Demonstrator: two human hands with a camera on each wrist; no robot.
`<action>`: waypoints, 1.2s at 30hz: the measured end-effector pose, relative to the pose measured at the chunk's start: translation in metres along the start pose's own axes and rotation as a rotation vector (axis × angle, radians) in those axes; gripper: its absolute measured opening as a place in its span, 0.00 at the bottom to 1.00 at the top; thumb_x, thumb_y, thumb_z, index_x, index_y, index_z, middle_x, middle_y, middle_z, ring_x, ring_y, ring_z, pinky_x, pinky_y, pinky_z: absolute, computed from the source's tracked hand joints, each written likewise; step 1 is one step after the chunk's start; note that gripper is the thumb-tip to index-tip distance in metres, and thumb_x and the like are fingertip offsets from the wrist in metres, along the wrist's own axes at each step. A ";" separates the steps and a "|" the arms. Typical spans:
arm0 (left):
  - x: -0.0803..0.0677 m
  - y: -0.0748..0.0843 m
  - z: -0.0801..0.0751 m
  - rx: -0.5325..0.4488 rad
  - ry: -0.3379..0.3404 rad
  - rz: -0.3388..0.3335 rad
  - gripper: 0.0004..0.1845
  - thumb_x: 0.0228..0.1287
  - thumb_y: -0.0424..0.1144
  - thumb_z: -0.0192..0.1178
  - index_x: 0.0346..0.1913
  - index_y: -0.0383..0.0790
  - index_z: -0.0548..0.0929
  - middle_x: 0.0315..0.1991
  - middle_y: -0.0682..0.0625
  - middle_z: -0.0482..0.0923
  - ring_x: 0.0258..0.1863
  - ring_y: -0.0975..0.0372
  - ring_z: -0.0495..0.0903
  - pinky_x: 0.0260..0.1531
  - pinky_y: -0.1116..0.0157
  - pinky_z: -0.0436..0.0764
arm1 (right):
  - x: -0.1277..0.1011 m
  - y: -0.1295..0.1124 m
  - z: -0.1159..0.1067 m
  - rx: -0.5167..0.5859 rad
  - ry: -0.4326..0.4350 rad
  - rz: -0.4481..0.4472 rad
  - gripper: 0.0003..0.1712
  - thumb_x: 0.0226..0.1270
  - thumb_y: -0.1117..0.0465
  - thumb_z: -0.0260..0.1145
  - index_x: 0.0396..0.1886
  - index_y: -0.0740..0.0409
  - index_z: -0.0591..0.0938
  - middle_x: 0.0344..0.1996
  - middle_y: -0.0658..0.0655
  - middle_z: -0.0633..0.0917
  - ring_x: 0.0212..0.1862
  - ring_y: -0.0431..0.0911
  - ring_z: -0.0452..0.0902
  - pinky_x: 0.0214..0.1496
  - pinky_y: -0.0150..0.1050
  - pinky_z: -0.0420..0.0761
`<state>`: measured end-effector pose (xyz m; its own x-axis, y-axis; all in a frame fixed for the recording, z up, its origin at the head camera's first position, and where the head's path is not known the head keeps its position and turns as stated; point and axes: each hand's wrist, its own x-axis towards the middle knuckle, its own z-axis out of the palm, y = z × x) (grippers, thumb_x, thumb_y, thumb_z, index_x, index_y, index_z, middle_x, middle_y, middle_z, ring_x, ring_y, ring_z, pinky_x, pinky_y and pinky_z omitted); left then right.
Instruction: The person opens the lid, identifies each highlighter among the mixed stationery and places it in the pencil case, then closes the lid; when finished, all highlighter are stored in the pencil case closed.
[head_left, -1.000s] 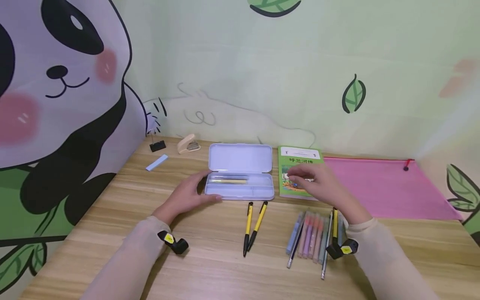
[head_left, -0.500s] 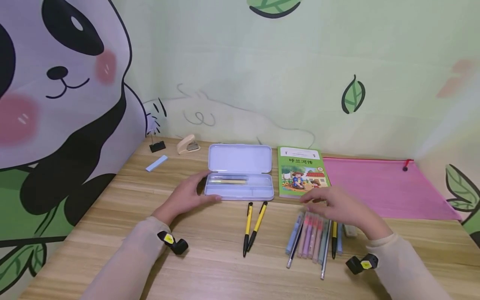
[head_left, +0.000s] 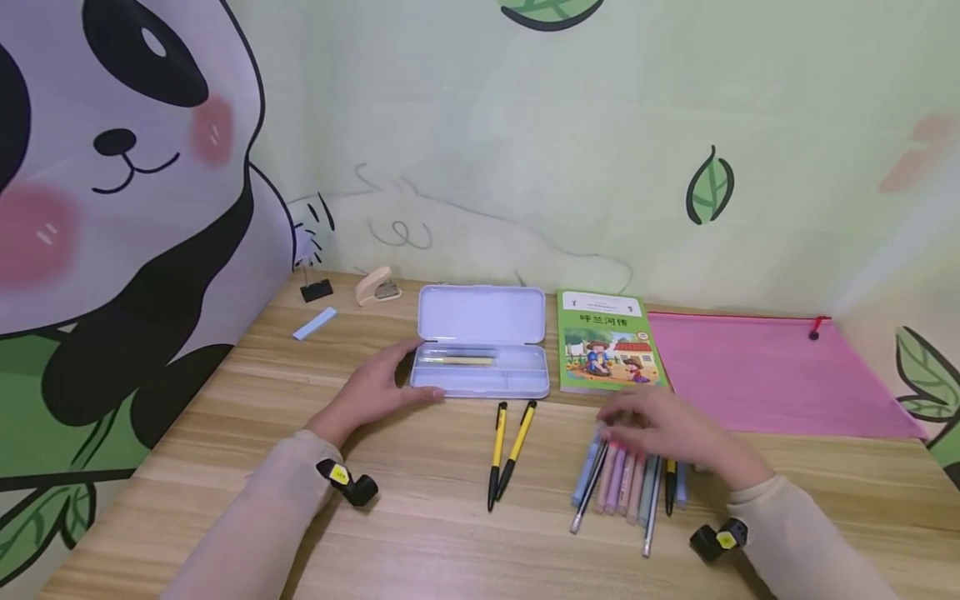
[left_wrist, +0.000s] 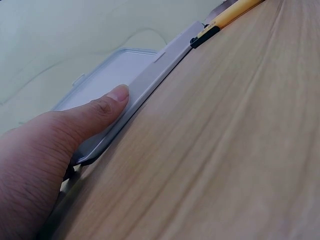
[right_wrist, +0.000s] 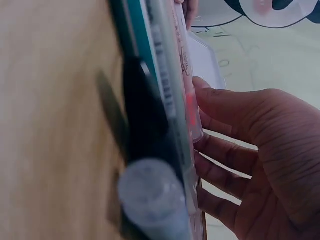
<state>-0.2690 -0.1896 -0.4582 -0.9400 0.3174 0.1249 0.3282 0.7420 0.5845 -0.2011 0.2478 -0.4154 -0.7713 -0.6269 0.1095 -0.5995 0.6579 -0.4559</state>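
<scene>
Pens (head_left: pixel 626 487) lie in a row on the desk (head_left: pixel 420 542), in front of the book (head_left: pixel 609 340). Right hand (head_left: pixel 667 433) over their far ends, fingers loosely curved, tips touching a pink pen (right_wrist: pixel 187 95); grip not closed. Left hand (head_left: pixel 371 392) rests relaxed against the left end of the open case (head_left: pixel 480 367), thumb (left_wrist: pixel 107 107) on its edge. Two yellow pens (head_left: pixel 508 450) lie between the hands.

Head view overlooks desk (head_left: pixel 420 533); wrist views close, low.
</scene>
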 end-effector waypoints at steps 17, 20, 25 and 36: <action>0.001 0.000 -0.002 0.009 0.002 0.012 0.60 0.46 0.78 0.64 0.77 0.45 0.63 0.74 0.44 0.64 0.74 0.49 0.61 0.72 0.47 0.61 | 0.009 -0.010 0.018 -0.023 0.017 -0.137 0.09 0.68 0.59 0.70 0.45 0.43 0.89 0.46 0.45 0.83 0.50 0.43 0.78 0.52 0.47 0.82; 0.001 0.000 -0.002 0.012 0.001 0.015 0.60 0.46 0.79 0.64 0.77 0.45 0.63 0.75 0.43 0.64 0.74 0.49 0.61 0.72 0.46 0.61 | 0.009 -0.009 0.020 -0.008 0.025 -0.145 0.07 0.68 0.60 0.70 0.42 0.43 0.88 0.46 0.43 0.83 0.50 0.42 0.78 0.53 0.46 0.82; 0.001 0.000 -0.002 0.000 0.003 0.015 0.60 0.46 0.78 0.64 0.77 0.46 0.63 0.74 0.43 0.64 0.74 0.48 0.61 0.72 0.46 0.61 | 0.010 -0.007 0.022 0.002 0.023 -0.161 0.07 0.67 0.60 0.70 0.41 0.42 0.86 0.45 0.40 0.82 0.51 0.40 0.78 0.54 0.45 0.82; -0.001 -0.001 -0.001 -0.013 0.008 0.019 0.60 0.46 0.78 0.65 0.77 0.46 0.63 0.74 0.44 0.64 0.74 0.49 0.61 0.72 0.46 0.61 | 0.008 -0.004 0.020 0.056 0.041 -0.107 0.08 0.70 0.61 0.68 0.45 0.43 0.85 0.41 0.38 0.84 0.43 0.36 0.78 0.47 0.39 0.82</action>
<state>-0.2686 -0.1913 -0.4579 -0.9345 0.3265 0.1420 0.3445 0.7285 0.5921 -0.2011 0.2323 -0.4301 -0.7125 -0.6738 0.1959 -0.6669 0.5632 -0.4879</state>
